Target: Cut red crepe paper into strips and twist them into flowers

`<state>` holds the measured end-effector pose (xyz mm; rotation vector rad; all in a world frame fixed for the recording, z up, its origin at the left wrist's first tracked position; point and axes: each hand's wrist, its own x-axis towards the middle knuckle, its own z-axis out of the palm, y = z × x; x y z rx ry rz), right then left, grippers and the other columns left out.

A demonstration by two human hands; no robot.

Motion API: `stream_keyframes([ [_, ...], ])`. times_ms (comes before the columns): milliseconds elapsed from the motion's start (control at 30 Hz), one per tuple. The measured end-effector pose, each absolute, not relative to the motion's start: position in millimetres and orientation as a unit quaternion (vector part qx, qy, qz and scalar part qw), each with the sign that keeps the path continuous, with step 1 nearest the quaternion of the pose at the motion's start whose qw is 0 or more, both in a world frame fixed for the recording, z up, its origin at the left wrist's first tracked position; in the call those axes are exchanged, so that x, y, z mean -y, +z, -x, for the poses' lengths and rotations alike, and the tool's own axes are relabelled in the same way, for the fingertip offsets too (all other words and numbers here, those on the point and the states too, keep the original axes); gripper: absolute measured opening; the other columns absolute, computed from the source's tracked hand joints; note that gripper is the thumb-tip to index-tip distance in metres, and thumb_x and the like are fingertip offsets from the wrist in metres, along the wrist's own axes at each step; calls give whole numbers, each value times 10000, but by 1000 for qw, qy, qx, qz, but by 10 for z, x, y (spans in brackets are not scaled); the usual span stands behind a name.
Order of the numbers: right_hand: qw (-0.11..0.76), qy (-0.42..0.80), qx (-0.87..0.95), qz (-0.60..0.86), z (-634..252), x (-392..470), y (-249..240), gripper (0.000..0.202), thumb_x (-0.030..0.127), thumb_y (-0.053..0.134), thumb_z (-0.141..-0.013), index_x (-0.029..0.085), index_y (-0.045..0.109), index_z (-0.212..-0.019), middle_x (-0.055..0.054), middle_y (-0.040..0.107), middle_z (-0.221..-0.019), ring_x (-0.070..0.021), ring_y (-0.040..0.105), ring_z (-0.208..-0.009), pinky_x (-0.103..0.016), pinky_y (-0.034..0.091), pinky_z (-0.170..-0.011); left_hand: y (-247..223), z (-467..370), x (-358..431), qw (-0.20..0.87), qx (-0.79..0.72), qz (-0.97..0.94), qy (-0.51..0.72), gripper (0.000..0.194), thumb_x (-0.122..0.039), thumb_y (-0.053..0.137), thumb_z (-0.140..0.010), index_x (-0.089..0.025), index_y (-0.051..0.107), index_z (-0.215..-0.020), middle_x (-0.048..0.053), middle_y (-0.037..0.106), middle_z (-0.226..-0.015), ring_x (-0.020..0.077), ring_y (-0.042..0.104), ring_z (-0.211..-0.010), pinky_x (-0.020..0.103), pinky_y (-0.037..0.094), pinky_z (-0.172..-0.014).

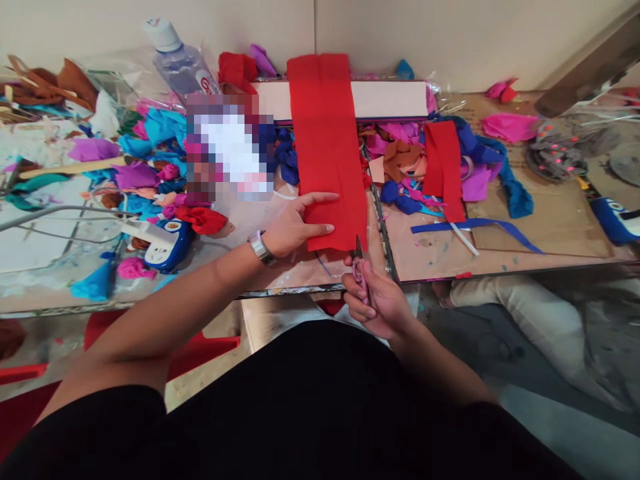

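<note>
A long red strip of cloth or paper (327,147) runs from the back of the table to its front edge, its far part lying over a long white box (390,100). My left hand (300,223) rests on the strip's near left part, thumb and index finger spread apart. Scissors with pink handles (359,267) are in my right hand (373,300), whose fingers are wrapped round the handles. The blades point away from me and lie at the strip's near right corner.
Colourful scraps (150,160) are heaped at left, beside a bottle (183,67) and a blue-and-white power strip (170,243). At right are more scraps (405,160), a smaller red strip (445,167), a blue ribbon (480,228) and cardboard (550,220). A person's leg (535,320) shows below.
</note>
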<state>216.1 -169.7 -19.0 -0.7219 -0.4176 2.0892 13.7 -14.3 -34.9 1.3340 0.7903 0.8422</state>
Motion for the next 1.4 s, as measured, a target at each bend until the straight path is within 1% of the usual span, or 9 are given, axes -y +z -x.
stream_keyframes([
  [167,429,830,175,310,-2156,1710,-200,233,507,588,-1140,287,529,-1189,133,444,-671,-60,213,-393,-193,201,-406,-382,-130,114,615,-342,-604,374,712,-327,985,-749,-196,734,-1402,123,778,-1389,276,776,-1177,418,682,-996],
  [467,435,824,172,319,-2164,1718,-187,260,497,652,-1111,275,528,-1167,131,465,-664,-50,233,-388,-189,200,-409,-361,-138,136,628,-343,-590,374,708,-300,978,-753,-212,729,-1410,119,770,-1429,280,782,-1191,433,683,-1024],
  [667,439,819,182,322,-2150,1717,-187,261,499,657,-1107,277,530,-1159,134,464,-666,-48,238,-382,-185,203,-407,-350,-138,128,625,-346,-592,373,715,-292,981,-739,-190,725,-1398,130,746,-1482,285,761,-1265,437,667,-1078],
  [800,443,817,181,321,-2145,1715,-194,240,477,649,-1114,270,534,-1156,130,482,-672,-45,250,-383,-183,210,-408,-347,-136,128,625,-346,-593,370,728,-300,978,-746,-183,713,-1414,136,747,-1472,287,765,-1249,442,668,-1070],
  [933,440,814,183,333,-2148,1719,-197,242,492,628,-1122,274,538,-1174,126,474,-681,-49,263,-382,-187,211,-406,-355,-129,120,615,-346,-604,371,730,-315,976,-752,-188,715,-1422,139,748,-1459,291,768,-1225,450,672,-1048],
  [1100,441,814,183,331,-2155,1724,-204,272,509,658,-1105,276,533,-1171,130,476,-676,-46,248,-381,-187,198,-405,-352,-127,117,617,-346,-600,374,713,-320,986,-743,-204,731,-1398,125,754,-1449,284,759,-1236,440,669,-1054],
  [1300,435,815,186,335,-2155,1724,-200,302,536,671,-1092,279,535,-1171,132,471,-671,-46,248,-380,-189,199,-407,-364,-131,107,616,-342,-603,374,713,-313,989,-747,-202,725,-1400,123,763,-1430,284,766,-1220,456,664,-1068],
  [1400,435,816,187,332,-2150,1723,-192,301,532,675,-1089,277,537,-1172,133,468,-668,-45,242,-380,-188,203,-409,-375,-127,106,622,-339,-599,372,701,-308,978,-764,-209,719,-1408,119,772,-1405,283,777,-1194,453,673,-1043],
])
